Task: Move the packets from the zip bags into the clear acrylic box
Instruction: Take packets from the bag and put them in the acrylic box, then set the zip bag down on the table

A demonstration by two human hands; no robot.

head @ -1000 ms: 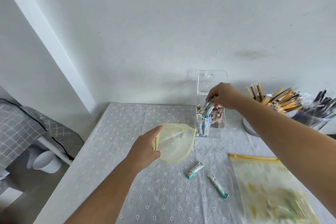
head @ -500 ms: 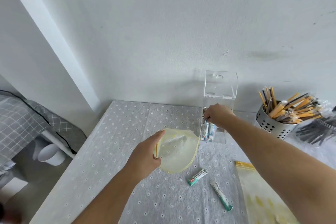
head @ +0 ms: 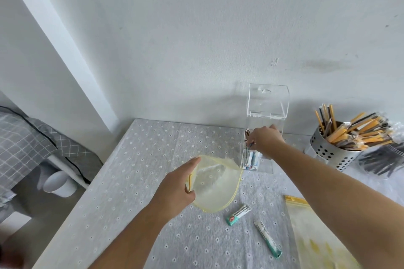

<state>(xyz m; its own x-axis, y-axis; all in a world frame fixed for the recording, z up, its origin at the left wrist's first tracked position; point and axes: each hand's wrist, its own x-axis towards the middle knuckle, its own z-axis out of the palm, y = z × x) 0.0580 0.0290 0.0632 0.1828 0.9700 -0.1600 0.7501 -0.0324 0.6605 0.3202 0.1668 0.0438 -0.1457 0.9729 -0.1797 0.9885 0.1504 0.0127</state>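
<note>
Packets (head: 238,214) look light and slick, best pinched mid-length; two lie on the near cloth (head: 153,159); left hand (head: 175,190) grips the zip bag (head: 215,190); right hand (head: 265,141) pinches others inside the far box (head: 267,105).

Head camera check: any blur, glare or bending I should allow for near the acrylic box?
Head view: wide-angle bending at the edges; soft light, faint shadow behind the clear acrylic box, only edge glints on its walls; right hand slightly soft; the yellow-rimmed zip bag in the left hand reads clearly.
</note>
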